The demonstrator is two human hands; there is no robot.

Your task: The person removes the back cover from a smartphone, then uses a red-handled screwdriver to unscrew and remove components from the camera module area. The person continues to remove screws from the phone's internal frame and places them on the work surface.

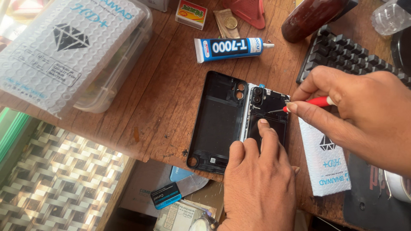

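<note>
1. Scratched wooden table, grainy.
2. Matte black back cover, lying flat beside the opened phone.
3. Opened phone at the table edge; left hand presses it with one fingertip.
4. Right hand pinches a slim red-handled screwdriver, tip on the phone.

head cam, close, looking down at desk.

phone lower half: under left hand | keyboard: cut off

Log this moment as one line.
left hand: pressing opened phone | right hand: red screwdriver on phone | back cover: beside
</note>
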